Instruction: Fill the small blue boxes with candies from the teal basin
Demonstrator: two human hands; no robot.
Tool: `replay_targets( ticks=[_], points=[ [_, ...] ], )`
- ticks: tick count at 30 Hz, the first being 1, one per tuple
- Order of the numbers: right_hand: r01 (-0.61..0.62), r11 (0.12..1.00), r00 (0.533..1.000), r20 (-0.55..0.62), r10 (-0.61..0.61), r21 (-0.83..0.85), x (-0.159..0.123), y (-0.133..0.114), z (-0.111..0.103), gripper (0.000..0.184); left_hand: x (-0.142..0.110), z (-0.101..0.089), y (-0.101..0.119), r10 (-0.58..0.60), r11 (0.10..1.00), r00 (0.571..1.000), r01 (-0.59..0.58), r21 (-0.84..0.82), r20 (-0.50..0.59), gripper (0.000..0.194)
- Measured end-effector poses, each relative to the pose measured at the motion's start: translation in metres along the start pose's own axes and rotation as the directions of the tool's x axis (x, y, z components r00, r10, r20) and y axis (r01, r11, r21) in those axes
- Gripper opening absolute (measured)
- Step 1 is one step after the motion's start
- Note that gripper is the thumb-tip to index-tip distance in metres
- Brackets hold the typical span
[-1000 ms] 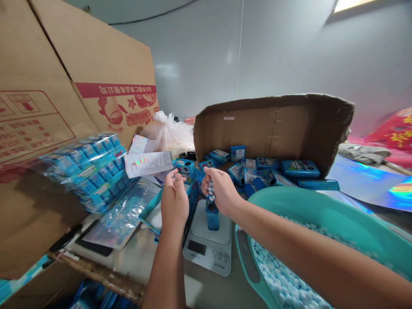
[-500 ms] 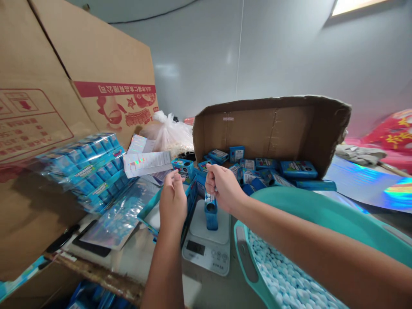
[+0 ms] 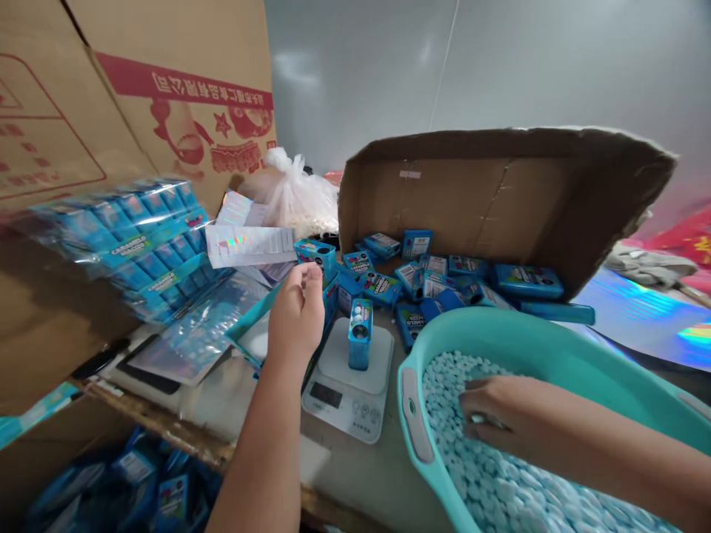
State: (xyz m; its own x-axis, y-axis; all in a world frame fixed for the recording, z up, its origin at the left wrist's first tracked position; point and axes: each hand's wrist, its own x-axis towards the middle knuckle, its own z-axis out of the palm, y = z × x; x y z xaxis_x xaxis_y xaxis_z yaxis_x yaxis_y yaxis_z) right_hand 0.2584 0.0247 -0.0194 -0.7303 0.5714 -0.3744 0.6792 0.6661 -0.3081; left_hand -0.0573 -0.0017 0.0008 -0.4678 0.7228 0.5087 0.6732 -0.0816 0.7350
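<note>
Reaching into the teal plastic basin (image 3: pixel 414 414) right of the white digital scale (image 3: pixel 347 385), the right hand (image 3: pixel 492 418) cups pale-blue candies (image 3: pixel 489 488), fingers curled, seemingly mid-refill, while the left hand (image 3: pixel 297 314), loosely closed and empty, hovers beside the small blue tin (image 3: pixel 359 344) standing on it.

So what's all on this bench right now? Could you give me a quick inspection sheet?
Surface: table, crowded.
Job's things: small blue box upright on white scale; teal basin full of pale blue candies.
Clutter: cardboard box of blue packs; wrapped packs; plastic bag.
Hands: left hand raised beside the scale; right hand in the candies.
Cables: nothing seen.
Surroundings: grey wall, big cartons.
</note>
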Motion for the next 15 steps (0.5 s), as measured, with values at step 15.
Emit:
replay_targets(
  ticks=[15],
  points=[
    [0.01,0.999,0.993,0.113,-0.015,0.044,0.005,-0.004,0.003,0.038,-0.01,-0.006,0.023,0.386,0.916,0.922,-0.385,0.116,0.02,0.024]
  ],
)
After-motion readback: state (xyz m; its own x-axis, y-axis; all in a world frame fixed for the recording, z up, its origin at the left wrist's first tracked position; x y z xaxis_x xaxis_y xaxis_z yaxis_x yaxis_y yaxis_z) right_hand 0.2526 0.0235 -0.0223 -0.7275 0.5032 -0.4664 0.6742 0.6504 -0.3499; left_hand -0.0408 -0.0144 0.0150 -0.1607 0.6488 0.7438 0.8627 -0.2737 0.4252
